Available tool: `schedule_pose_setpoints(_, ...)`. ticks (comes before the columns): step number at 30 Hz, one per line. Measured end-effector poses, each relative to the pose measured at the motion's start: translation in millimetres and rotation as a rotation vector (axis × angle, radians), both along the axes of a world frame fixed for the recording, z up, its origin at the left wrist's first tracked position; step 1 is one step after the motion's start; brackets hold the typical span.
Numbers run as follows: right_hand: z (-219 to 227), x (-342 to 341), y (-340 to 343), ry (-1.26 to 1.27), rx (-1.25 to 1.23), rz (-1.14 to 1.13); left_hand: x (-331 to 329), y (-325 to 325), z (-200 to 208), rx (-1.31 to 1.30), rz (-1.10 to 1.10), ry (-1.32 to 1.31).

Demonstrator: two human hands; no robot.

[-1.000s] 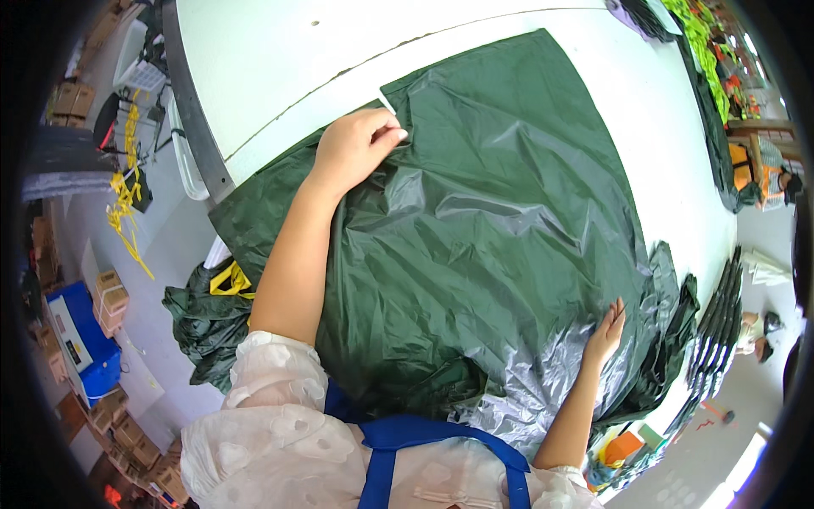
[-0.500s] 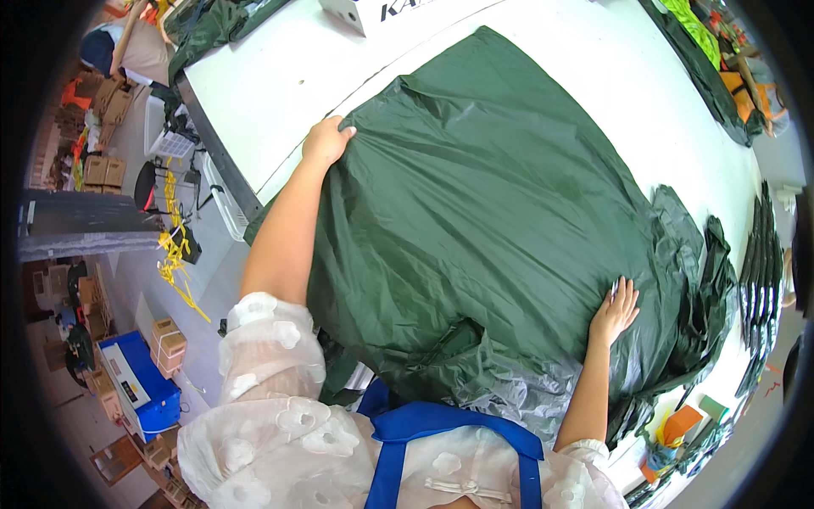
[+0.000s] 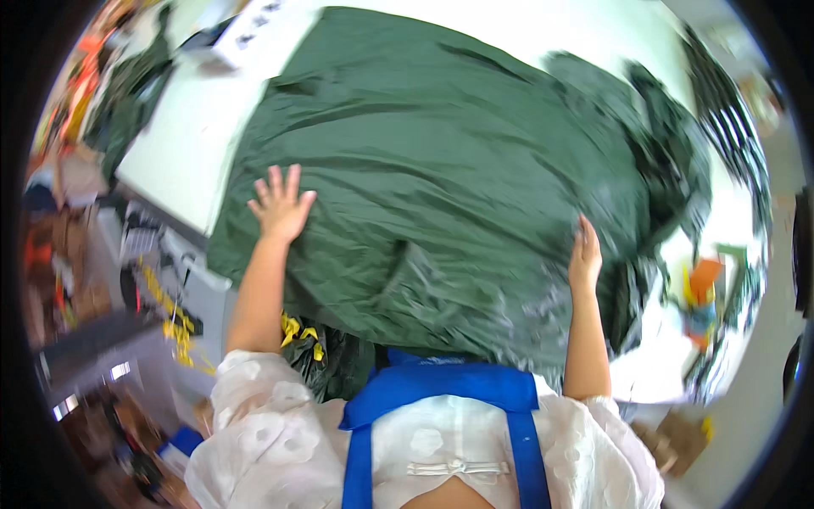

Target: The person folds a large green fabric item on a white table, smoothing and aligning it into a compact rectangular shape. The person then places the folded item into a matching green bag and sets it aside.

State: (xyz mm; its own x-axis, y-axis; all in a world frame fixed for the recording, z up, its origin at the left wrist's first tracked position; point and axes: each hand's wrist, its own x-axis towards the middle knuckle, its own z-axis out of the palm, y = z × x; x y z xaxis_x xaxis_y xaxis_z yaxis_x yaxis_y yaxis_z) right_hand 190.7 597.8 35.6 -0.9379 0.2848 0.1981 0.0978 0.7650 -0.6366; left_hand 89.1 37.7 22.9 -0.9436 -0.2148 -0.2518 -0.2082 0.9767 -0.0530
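Green fabric sheet lies across the white desk, centre frame. Left hand has slid inward from the far corner, fingers spread flat; right hand presses the right edge, apparently open. Smoothing continues.

Counts:
- 1 large dark green sheet of fabric, spread over the desk
- 1 white desk
- 2 hands on the fabric: left hand, right hand, both flat, fingers spread
- 1 heap of more dark green fabric at the right, piece count not readable
- 1 blue apron
- 1 bunch of yellow ties at the left, too blurred to count
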Motion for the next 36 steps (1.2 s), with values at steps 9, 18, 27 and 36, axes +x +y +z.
schedule_pose_setpoints(9, 23, 223, 275, -0.033, 0.314, -1.032, 123, 147, 53, 1.058, -0.045, 0.091)
schedule_pose_setpoints(18, 61, 154, 178, -0.051, 0.292, -0.374, 163, 165, 42, 0.996, 0.157, 0.118)
schedule_pose_setpoints(27, 55, 127, 165, -0.118, -0.328, -0.200, 147, 369, 116, 1.195, -0.492, 0.149)
schedule_pose_setpoints(36, 87, 176, 200, 0.066, -0.918, -0.196, 153, 596, 114, 1.763, -0.612, -0.473)
